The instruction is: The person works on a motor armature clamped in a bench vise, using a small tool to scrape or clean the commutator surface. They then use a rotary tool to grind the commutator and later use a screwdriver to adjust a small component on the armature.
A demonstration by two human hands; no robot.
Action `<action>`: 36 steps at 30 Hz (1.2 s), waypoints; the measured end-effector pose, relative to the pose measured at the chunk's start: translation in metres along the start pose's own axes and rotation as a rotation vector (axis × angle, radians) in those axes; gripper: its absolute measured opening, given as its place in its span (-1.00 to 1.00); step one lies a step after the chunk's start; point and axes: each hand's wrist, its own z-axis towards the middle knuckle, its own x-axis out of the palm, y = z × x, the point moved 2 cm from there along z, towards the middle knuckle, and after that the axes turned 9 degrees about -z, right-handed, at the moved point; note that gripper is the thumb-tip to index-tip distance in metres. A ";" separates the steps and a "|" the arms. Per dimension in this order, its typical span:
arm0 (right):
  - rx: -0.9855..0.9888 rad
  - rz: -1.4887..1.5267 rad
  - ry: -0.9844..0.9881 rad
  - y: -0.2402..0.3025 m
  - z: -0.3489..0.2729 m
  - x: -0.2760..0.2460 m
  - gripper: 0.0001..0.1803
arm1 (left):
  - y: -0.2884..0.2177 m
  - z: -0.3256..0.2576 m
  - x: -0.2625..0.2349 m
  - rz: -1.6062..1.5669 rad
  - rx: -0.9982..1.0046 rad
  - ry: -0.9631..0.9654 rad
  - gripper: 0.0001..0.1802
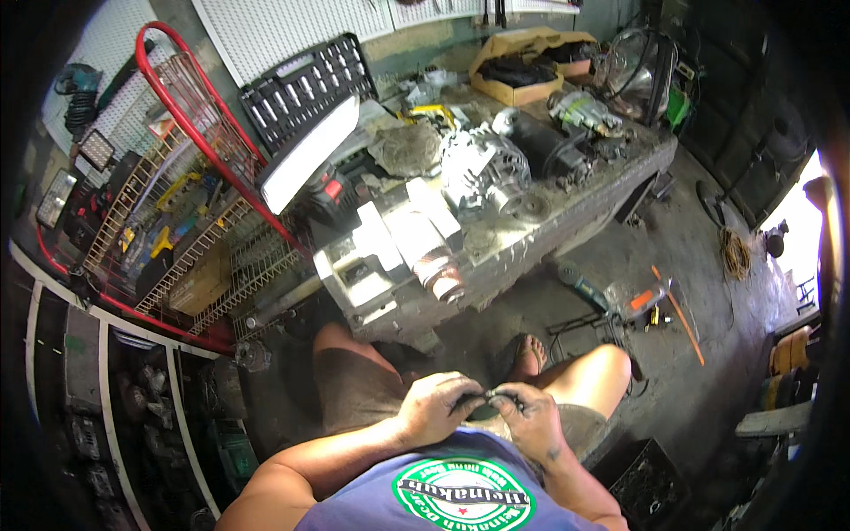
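Note:
Above my lap, both hands come together with the fingertips almost touching. My left hand [438,408] is closed in a pinch, its fingers blackened with grime. My right hand [529,419] pinches from the other side, thumb toward the left fingers. Something small and dark lies between the fingertips, too small and covered to name. Ahead of the hands, a bench vise [403,237] sits at the near corner of the workbench [549,232]. Behind it on the bench stands an alternator [481,166] with a metal housing, next to a dark cylindrical motor part [540,144].
A socket set case [305,88] stands open at the back left, behind a bright white panel [312,152]. A red-framed wire rack [190,115] holds tools at left. An angle grinder [582,289] and an orange rod [680,317] lie on the floor at right.

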 end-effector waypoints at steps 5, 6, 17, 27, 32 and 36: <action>-0.140 0.055 0.031 0.016 0.014 0.014 -0.79 | 0.004 -0.001 -0.030 0.186 0.101 -0.015 -0.79; -0.178 0.026 0.027 0.020 0.016 0.016 -0.80 | 0.005 -0.002 -0.034 0.195 0.130 -0.010 -0.76; -0.130 0.187 0.036 0.033 0.013 0.033 -0.75 | 0.008 -0.014 -0.046 0.207 0.139 -0.038 -0.79; -0.021 0.211 0.045 0.035 0.012 0.040 -0.85 | 0.009 -0.020 -0.048 0.126 0.114 -0.074 -0.82; -0.081 0.145 0.021 0.033 0.014 0.035 -0.86 | 0.007 -0.016 -0.048 0.135 0.155 -0.084 -0.79; -0.104 0.080 0.026 0.029 0.016 0.031 -0.86 | 0.006 -0.014 -0.046 0.162 0.166 -0.071 -0.79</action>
